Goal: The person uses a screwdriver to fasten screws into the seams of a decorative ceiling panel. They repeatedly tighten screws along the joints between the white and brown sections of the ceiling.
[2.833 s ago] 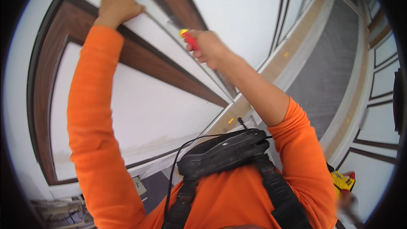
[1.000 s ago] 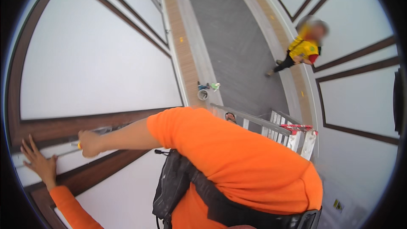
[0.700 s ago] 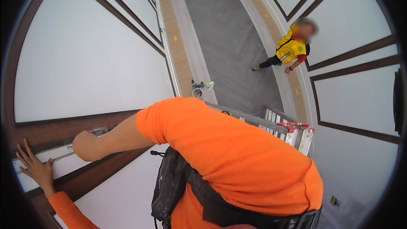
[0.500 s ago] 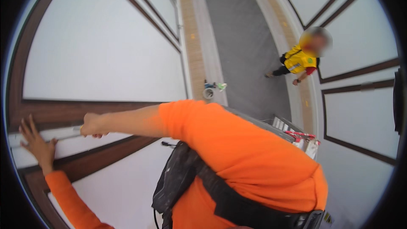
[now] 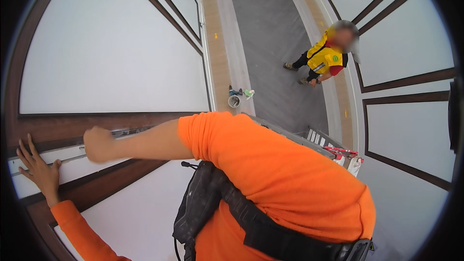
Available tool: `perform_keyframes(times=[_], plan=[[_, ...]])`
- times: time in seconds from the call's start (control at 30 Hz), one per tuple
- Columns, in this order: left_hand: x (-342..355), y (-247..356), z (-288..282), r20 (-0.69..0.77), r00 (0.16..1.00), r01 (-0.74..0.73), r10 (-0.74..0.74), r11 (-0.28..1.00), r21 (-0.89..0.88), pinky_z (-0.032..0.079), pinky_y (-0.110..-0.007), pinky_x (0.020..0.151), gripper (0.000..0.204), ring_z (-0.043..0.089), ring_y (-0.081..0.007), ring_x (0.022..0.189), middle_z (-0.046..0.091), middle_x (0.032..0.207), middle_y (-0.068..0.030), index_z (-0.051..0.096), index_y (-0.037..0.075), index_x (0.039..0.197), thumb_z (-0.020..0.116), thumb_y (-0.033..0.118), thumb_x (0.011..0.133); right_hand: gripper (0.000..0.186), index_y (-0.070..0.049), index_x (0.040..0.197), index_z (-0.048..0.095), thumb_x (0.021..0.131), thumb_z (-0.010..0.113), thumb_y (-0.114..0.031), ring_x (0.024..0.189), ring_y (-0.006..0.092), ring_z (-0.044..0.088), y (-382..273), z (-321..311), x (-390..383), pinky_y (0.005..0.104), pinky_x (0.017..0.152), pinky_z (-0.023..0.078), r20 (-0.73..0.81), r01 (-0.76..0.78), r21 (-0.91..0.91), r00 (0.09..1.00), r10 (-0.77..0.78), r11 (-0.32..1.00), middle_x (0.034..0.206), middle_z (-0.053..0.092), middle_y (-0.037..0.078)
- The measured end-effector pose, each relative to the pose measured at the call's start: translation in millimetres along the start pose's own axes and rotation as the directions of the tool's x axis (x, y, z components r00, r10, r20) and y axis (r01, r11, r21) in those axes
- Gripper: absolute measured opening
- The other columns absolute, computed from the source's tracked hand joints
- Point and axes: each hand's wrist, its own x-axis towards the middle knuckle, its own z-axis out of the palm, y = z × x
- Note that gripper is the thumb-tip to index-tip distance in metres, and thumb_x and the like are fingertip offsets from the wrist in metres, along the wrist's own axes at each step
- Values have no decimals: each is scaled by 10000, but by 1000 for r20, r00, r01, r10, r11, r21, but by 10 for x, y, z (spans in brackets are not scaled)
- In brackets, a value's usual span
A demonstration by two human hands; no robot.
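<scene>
My left hand (image 5: 39, 171) lies with its fingers spread on a white strip (image 5: 70, 153) set between dark brown wood trims (image 5: 48, 126) on the wall. Just to its right, my right hand (image 5: 99, 145) is closed in a fist over the same strip. Whatever that fist may hold is hidden by the fingers. A thin line or edge runs along the strip between the two hands. Behind my right forearm, part of a grey, mottled band (image 5: 133, 131) shows along the strip.
A person (image 5: 328, 58) in a yellow vest stands on the grey floor (image 5: 275, 34). A bucket (image 5: 234, 101), a blue power drill (image 5: 235, 91) and a pale green crumpled item (image 5: 249, 94) are on the floor by the wall. Beside me stands a grey platform (image 5: 285, 133) with red-and-white items (image 5: 344, 152).
My right fist has shifted slightly left and turned, its back now showing. My left hand stays spread on the strip. The person in yellow has moved left and faces differently.
</scene>
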Motion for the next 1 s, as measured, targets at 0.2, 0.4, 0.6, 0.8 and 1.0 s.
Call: perform_keyframes(times=[0.2,0.4,0.6,0.8,1.0], plan=[[-112,98,-293,8,1000,14,-15,999,45,182,-676,1224,1332,106,-294,1603,104,1740,10,127,345,1660,926,175,607,128,34,873,694,808,654,-69,758,278,693,-39,-230,-194,449,613,546,37,-143,215,990,138,966,850,718,173],[-555,354,-1250,-30,1000,-6,8,998,69,172,-689,1219,1332,105,-293,1603,104,1740,14,122,347,1661,921,170,610,162,52,906,705,807,682,-74,793,323,698,-30,-281,-1300,454,664,560,28,491,-636,786,-618,595,905,714,192],[-456,728,-1927,-48,999,-16,20,997,72,166,-684,1225,1306,108,-277,1603,105,1743,25,136,364,1657,915,148,630,277,79,1022,695,800,703,-86,847,346,718,65,-853,-1791,451,704,573,78,288,-275,958,-277,917,930,720,208],[-636,346,-2357,66,998,2,-9,994,107,172,-695,1214,1337,111,-311,1601,119,1743,-3,167,355,1655,935,154,578,350,57,1094,670,786,689,-108,960,386,722,-450,-917,-2073,489,794,583,78,32,64,996,-37,997,1048,722,241],[-106,821,-3080,-118,990,-104,78,967,-234,157,-720,1201,1284,100,-358,1598,156,1729,-79,233,317,1640,936,192,573,294,44,1166,630,949,530,-127,937,426,693,-444,-1593,-2214,498,856,567,-44,291,-310,947,-319,905,1082,681,287]])
